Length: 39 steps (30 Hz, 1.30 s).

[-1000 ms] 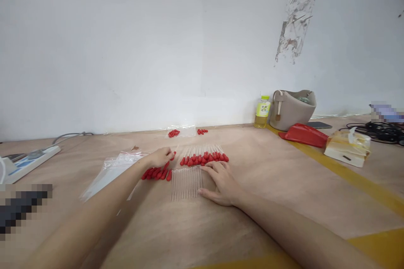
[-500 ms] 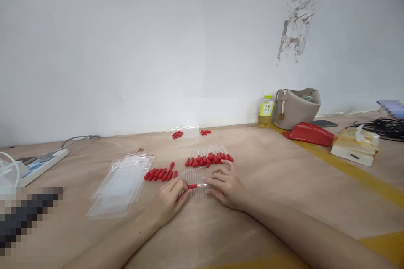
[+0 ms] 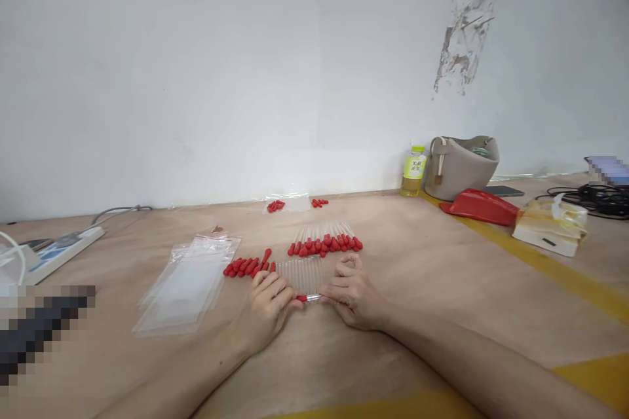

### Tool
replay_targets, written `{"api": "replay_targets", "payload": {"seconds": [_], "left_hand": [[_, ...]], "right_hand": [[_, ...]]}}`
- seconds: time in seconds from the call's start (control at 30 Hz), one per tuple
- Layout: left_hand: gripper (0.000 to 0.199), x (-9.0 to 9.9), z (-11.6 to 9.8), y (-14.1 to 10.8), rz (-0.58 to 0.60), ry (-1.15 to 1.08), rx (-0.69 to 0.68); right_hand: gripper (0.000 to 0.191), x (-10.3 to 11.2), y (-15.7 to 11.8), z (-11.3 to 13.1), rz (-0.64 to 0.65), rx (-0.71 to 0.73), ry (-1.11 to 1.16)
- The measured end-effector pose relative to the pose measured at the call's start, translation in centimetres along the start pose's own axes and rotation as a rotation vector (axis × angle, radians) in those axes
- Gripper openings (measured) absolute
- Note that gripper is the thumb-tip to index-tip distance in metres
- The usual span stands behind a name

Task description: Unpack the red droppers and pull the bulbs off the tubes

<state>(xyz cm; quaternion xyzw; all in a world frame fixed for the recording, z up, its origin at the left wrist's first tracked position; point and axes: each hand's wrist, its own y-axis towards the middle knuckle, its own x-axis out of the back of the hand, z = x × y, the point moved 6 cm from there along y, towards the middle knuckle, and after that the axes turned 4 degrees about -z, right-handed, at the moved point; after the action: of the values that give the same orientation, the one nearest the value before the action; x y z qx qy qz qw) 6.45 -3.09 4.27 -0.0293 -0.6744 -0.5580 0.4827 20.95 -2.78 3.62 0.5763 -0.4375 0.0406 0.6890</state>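
Note:
Between my two hands lies a dropper point(image 3: 313, 298), a clear tube with a red rubber bulb on its left end. My left hand point(image 3: 269, 304) pinches the red bulb, partly covering it. The tube's right end is in the closed fingers of my right hand point(image 3: 354, 293). Just beyond, a row of bare clear tubes point(image 3: 299, 275) lies side by side. Loose red bulbs point(image 3: 243, 267) are heaped left of this row, close to my left hand. Farther back, several droppers with red bulbs point(image 3: 324, 245) are fanned out, bulbs toward me.
Clear zip bags point(image 3: 184, 285) lie at left, near a power strip point(image 3: 69, 249). Small red bulbs point(image 3: 276, 206) sit by the wall. On the right are a drink bottle point(image 3: 413, 173), a grey bag point(image 3: 462, 167), a red pouch point(image 3: 480, 207), a tissue pack point(image 3: 551, 229) and black cables point(image 3: 607, 201).
The dropper has come slightly nearer to me, and less of its red bulb shows. My right hand's fingers have curled closed around the tube end; before, they were more spread.

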Motion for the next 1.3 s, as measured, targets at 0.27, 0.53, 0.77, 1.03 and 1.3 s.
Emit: {"api": "replay_targets", "payload": {"seconds": [0.27,0.53,0.77,1.03,1.3], "left_hand": [[0.022,0.0,-0.1,-0.2,0.091,0.038,-0.032],[0.018,0.6,0.2,-0.6,0.047,0.022,-0.019],[0.019,4.2,6.9,-1.1,-0.171,-0.005,0.454],[0.034,5.3,13.7,-2.8,-0.084,0.070,0.817],[0.034,4.0,13.4,-2.5,-0.037,0.021,0.757]], "right_hand": [[0.020,0.2,-0.2,0.0,0.013,-0.006,0.043],[0.024,0.5,-0.3,-0.6,0.018,-0.055,0.070],[0.019,0.9,-0.9,-4.6,-0.081,-0.371,0.018],[0.007,0.1,-1.2,-5.0,-0.022,-0.466,-0.120],[0.011,0.0,-0.6,-3.6,-0.006,-0.332,-0.104]]}}
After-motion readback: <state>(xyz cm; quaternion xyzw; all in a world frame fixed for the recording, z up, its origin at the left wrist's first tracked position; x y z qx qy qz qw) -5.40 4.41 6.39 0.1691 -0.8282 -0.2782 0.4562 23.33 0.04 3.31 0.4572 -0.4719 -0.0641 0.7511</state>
